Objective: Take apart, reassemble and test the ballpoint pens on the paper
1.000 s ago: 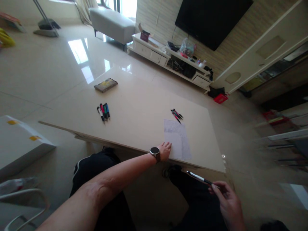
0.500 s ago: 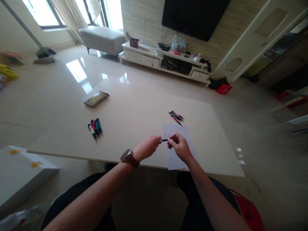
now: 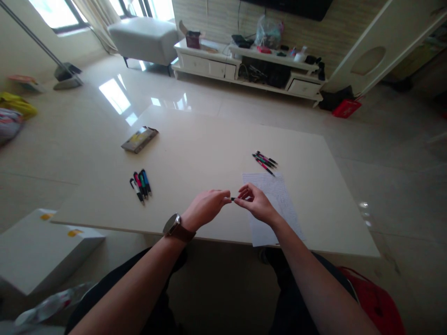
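Both hands meet above the white table [image 3: 195, 163], pinching one slim dark pen [image 3: 233, 199] from its two ends. Most of the pen is hidden by fingers. My left hand [image 3: 206, 207], wearing a watch [image 3: 172, 225] at the wrist, closes on the left end. My right hand [image 3: 258, 204] grips the right end between thumb and fingertips, partly over a sheet of written paper [image 3: 260, 235]. Beyond the sheet lies a small group of pens [image 3: 265, 163] with dark and coloured parts. Several thicker pens [image 3: 140, 187] lie side by side on the left.
A flat worn box [image 3: 139, 139] rests at the table's far left. Below the left edge stands a white box [image 3: 45, 251] with a plastic bottle [image 3: 52, 304] near it. A red bag [image 3: 377, 302] is at lower right. A TV cabinet [image 3: 206, 65] stands across the floor.
My right hand has come closer to the left one, and less of the pen shows between them. The view has tilted downward and shifted slightly.
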The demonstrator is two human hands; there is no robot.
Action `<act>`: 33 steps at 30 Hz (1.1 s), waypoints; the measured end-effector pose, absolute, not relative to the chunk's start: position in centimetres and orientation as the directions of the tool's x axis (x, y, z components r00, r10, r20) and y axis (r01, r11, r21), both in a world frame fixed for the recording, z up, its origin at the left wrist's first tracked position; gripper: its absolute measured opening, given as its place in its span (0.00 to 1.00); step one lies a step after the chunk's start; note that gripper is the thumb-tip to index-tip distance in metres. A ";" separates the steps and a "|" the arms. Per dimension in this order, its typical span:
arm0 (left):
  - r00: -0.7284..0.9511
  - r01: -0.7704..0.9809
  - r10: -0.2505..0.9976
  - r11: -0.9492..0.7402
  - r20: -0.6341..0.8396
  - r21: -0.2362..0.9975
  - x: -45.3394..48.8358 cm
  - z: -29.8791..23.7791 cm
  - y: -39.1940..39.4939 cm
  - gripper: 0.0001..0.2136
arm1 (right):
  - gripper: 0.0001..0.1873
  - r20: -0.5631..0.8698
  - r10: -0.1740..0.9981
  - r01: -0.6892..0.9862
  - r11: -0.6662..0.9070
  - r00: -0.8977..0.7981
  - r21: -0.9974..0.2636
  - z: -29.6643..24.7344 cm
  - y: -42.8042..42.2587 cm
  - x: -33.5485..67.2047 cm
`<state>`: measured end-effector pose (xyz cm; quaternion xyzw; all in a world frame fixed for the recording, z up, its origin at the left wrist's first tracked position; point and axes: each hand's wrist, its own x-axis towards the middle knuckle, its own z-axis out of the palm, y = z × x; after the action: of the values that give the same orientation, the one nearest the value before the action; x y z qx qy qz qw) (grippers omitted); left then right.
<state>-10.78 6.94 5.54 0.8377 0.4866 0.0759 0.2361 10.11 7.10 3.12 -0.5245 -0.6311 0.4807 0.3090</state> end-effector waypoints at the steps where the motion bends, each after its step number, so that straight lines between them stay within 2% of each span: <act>1: 0.508 0.786 0.855 -0.414 -0.099 0.460 -10.7 5.6 6.9 0.12 | 0.16 -0.154 0.948 0.353 -0.048 -0.278 -0.934 3.1 7.1 10.2; 4: 0.506 0.793 0.857 -0.420 -0.095 0.441 -10.3 5.6 6.7 0.12 | 0.21 -0.204 0.928 0.395 -0.068 -0.312 -0.916 2.9 7.1 10.7; 7: 0.503 0.803 0.858 -0.419 -0.105 0.423 -10.0 5.6 6.5 0.12 | 0.17 -0.153 0.941 0.412 -0.015 -0.302 -0.911 2.9 7.1 11.2; 10: 0.476 0.827 0.872 -0.399 -0.115 0.396 -9.9 5.5 6.4 0.13 | 0.20 -0.146 0.957 0.494 -0.005 -0.249 -0.869 2.6 7.1 12.0; 12: 0.446 0.848 0.886 -0.372 -0.128 0.377 -9.7 5.4 6.4 0.13 | 0.21 -0.194 0.954 0.645 -0.001 -0.229 -0.765 2.0 6.8 12.6; 14: 0.422 0.860 0.895 -0.342 -0.148 0.379 -9.5 5.3 6.4 0.14 | 0.17 -0.278 0.928 0.797 0.033 -0.249 -0.604 0.9 6.3 13.1; 16: 0.418 0.856 0.893 -0.326 -0.166 0.402 -9.2 5.1 6.4 0.14 | 0.18 -0.356 0.895 0.878 0.075 -0.268 -0.472 -0.1 5.7 13.6; 19: 0.434 0.838 0.886 -0.332 -0.161 0.433 -8.8 5.0 6.3 0.13 | 0.22 -0.394 0.886 0.918 0.081 -0.245 -0.388 -0.9 5.0 14.1; 22: 0.450 0.828 0.883 -0.357 -0.133 0.432 -8.5 4.9 6.1 0.13 | 0.20 -0.410 0.896 0.946 0.035 -0.173 -0.324 -0.3 5.0 14.5; 24: 0.466 0.820 0.877 -0.377 -0.119 0.431 -8.4 4.8 6.1 0.12 | 0.18 -0.372 0.920 0.954 0.007 -0.124 -0.299 0.4 5.2 14.7; 26: 0.479 0.812 0.870 -0.389 -0.115 0.434 -8.3 4.7 6.1 0.12 | 0.17 -0.288 0.953 0.933 -0.021 -0.089 -0.359 1.2 5.7 14.6; 28: 0.489 0.804 0.865 -0.396 -0.116 0.443 -8.2 4.6 6.1 0.11 | 0.22 -0.231 0.970 0.843 -0.065 -0.072 -0.534 1.7 6.1 14.4; 31: 0.514 0.780 0.850 -0.405 -0.118 0.477 -8.1 4.5 6.1 0.11 | 0.31 -0.274 0.954 0.579 -0.158 -0.119 -0.800 1.9 6.3 13.8; 33: 0.532 0.760 0.839 -0.413 -0.115 0.501 -8.1 4.4 6.1 0.11 | 0.33 -0.312 0.933 0.464 -0.199 -0.178 -0.863 1.8 6.3 13.2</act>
<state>-8.07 6.09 4.44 0.8370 0.4777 0.0772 0.2554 13.23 6.34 1.81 -0.5955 -0.5867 0.4949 0.2369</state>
